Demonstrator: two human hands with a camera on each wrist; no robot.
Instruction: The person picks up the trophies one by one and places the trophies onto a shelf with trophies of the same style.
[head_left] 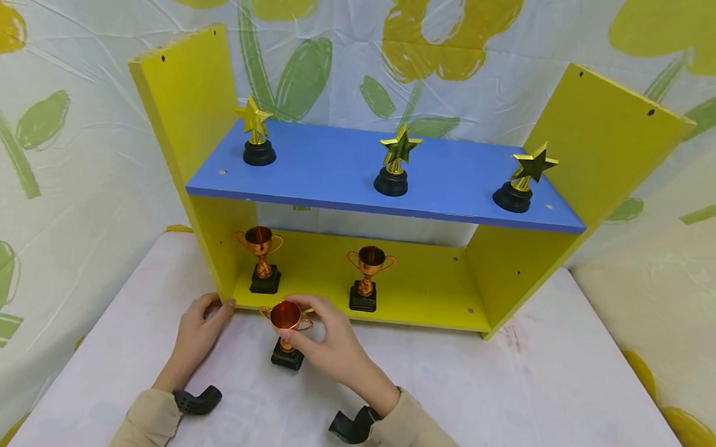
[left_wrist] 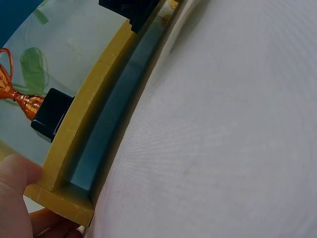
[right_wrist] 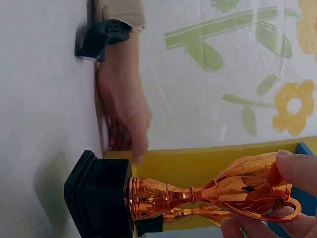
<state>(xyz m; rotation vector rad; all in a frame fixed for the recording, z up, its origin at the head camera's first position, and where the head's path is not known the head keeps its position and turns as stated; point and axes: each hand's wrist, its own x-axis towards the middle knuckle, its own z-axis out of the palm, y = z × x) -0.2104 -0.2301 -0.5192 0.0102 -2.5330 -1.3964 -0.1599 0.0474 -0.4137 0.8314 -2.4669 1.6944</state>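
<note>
My right hand point(head_left: 337, 346) pinches a copper-coloured trophy cup point(head_left: 284, 315) by its bowl, in front of the shelf unit's lower board. The cup is nearly upright, its black square base point(right_wrist: 101, 191) facing the white cloth. At the unit's lower left front corner, my left hand point(head_left: 197, 330) grips the yellow wood, with the thumb point(left_wrist: 20, 171) on the front edge and other fingers around the outer side. Two similar cups stand on the yellow lower board point(head_left: 428, 273): one cup point(head_left: 264, 263) at the left, another cup point(head_left: 366, 277) near the middle.
Three gold star trophies on round black bases stand on the blue upper shelf point(head_left: 325, 162): a left star point(head_left: 254, 122), a middle star point(head_left: 399, 148) and a right star point(head_left: 531, 166). Yellow side panels point(head_left: 614, 128) rise at both ends. A flower-patterned curtain point(head_left: 354, 43) hangs behind.
</note>
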